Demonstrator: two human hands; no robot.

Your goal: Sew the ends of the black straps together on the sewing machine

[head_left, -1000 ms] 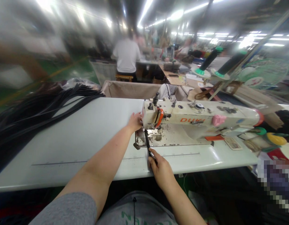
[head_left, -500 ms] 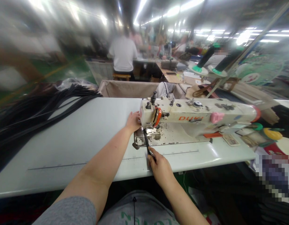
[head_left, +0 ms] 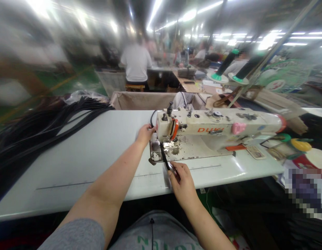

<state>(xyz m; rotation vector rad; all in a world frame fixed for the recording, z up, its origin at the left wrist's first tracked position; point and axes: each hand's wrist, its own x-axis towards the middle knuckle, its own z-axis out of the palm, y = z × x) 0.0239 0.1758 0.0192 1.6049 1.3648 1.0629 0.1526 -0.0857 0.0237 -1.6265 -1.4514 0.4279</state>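
Note:
A narrow black strip [head_left: 165, 159] runs under the needle area of a cream sewing machine [head_left: 192, 121] and toward me over the table's front part. My right hand [head_left: 184, 180] is closed on the strip's near end; a shiny metal tool, mostly hidden, shows between its fingers. Left of the machine head, my left hand [head_left: 145, 135] has its fingers pinched together on the strip's far part, which curves up behind the head as a thin black loop. The presser foot and needle are too small to make out clearly.
Long black strips [head_left: 59, 128] lie heaped on the left of the white table [head_left: 111, 149]. Behind it stands a fabric-lined bin [head_left: 142, 100]. Two black thread cones [head_left: 225, 64] stand at right. Farther back, a person in a white top [head_left: 136, 62] sits facing away.
A black loop of strip now shows above my left hand, which has shifted slightly left. My right hand has moved a little to the right, its fingers more raised. The view has shifted slightly.

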